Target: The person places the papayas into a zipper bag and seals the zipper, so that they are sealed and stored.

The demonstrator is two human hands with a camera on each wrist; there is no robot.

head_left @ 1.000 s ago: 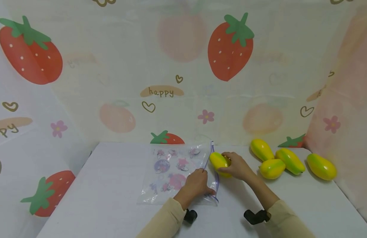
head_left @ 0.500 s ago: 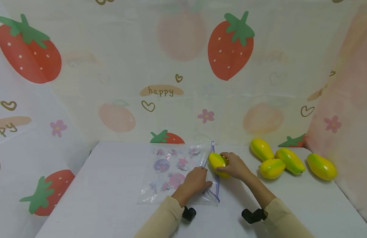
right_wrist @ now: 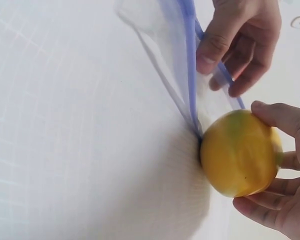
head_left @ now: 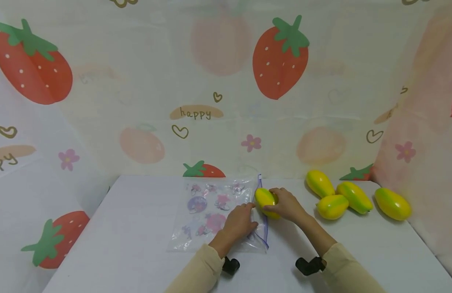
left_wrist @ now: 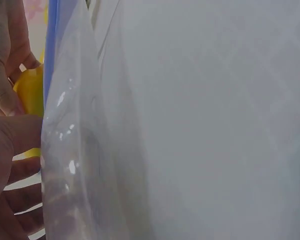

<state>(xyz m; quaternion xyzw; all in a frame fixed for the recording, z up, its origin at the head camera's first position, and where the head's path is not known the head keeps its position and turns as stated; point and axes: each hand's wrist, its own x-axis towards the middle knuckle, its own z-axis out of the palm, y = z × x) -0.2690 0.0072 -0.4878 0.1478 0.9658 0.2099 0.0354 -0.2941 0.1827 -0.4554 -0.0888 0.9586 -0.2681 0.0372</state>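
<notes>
A clear zip bag (head_left: 196, 228) with pink and purple prints lies flat on the table, its purple-edged mouth facing right. My left hand (head_left: 238, 224) is at that mouth, thumb and fingers spread apart. In the right wrist view, the left hand (right_wrist: 245, 45) overlaps the parted purple edges (right_wrist: 190, 60). With thumb and fingers around it, my right hand (head_left: 286, 205) grips a yellow-green papaya (head_left: 265, 202) right at the bag's mouth. Its near end shows in the right wrist view, where the papaya (right_wrist: 240, 155) overlaps the purple edge.
Several more papayas, among them a front papaya (head_left: 332, 206) and a far-right papaya (head_left: 392, 204), lie at the back right of the white table (head_left: 138, 228). A strawberry-printed cloth (head_left: 156, 81) hangs behind and along both sides.
My left thumb has moved away from the near corner of the bag's mouth, up toward the index finger. The right hand has brought the papaya slightly left, farther over the purple edge.
</notes>
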